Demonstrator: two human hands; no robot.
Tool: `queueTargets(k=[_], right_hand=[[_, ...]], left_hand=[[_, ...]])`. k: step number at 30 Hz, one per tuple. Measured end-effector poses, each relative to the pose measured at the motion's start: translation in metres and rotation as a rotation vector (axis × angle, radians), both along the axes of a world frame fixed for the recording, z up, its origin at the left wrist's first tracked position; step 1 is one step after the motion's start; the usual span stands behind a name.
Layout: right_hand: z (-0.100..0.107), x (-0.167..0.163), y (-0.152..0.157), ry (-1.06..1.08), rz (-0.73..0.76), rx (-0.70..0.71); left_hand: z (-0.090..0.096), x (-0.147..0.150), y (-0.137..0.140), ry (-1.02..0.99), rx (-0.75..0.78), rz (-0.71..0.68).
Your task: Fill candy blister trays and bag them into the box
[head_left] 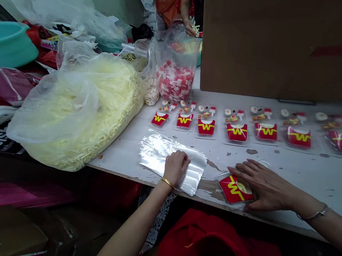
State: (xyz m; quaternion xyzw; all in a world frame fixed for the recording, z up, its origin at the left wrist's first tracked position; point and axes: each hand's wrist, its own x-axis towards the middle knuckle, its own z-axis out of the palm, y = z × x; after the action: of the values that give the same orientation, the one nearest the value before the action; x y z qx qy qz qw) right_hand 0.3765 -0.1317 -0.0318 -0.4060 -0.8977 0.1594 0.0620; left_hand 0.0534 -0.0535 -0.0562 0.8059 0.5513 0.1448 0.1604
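My left hand (176,167) rests on a stack of clear plastic bags (157,149) near the table's front edge. Its fingers are curled together and pinch at the bags. My right hand (260,184), fingers stretched out, lies over the right part of a red fries-box piece with a yellow W (234,190) in clear plastic. Part of that packet is hidden under the palm. Behind both hands runs a row of clear trays, each with a red W box (236,132) and small toy food pieces (234,116).
A large bag of pale yellow sticks (109,104) leans on the left table edge. Behind stands a bag of red and white pieces (175,80). A cardboard box (290,43) blocks the back right. Another person's hand (190,28) holds pale sticks. A turquoise basin (4,44) sits left.
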Motion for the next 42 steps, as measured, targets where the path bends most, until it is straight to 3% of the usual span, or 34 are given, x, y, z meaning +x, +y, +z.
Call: queueTargets(k=[7, 11, 17, 20, 23, 29, 34, 37, 40, 42], right_hand=[[0.012, -0.029, -0.013, 0.057, -0.218, 0.092], [0.022, -0.056, -0.01, 0.088, -0.214, 0.096], [0.021, -0.071, -0.007, 0.035, -0.178, 0.061], [0.02, -0.078, -0.007, 0.01, -0.182, 0.057], [0.019, -0.086, -0.007, -0.039, -0.175, 0.063], [0.014, -0.093, -0.01, -0.097, -0.192, 0.066], [0.009, -0.094, -0.014, -0.083, -0.214, 0.076], [0.009, -0.094, -0.017, -0.075, -0.259, 0.067], [0.012, -0.095, -0.018, -0.085, -0.313, 0.048], [0.013, -0.097, -0.018, -0.091, -0.349, 0.029]], left_hand=[[-0.003, -0.003, 0.0, -0.317, -0.031, -0.113], [0.002, 0.0, -0.008, -0.503, -0.094, -0.149], [0.018, 0.005, -0.015, -0.666, -0.192, -0.158], [0.023, 0.006, -0.015, -0.572, -0.186, -0.28], [0.028, 0.005, -0.017, -0.367, -0.069, -0.406], [0.036, 0.011, -0.034, -0.046, 0.065, -0.431], [0.029, 0.02, -0.039, 0.084, 0.158, -0.356], [0.03, 0.012, -0.04, 0.156, 0.222, -0.241], [0.031, 0.001, -0.047, 0.282, 0.223, -0.135], [0.031, -0.003, -0.052, 0.308, 0.189, -0.143]])
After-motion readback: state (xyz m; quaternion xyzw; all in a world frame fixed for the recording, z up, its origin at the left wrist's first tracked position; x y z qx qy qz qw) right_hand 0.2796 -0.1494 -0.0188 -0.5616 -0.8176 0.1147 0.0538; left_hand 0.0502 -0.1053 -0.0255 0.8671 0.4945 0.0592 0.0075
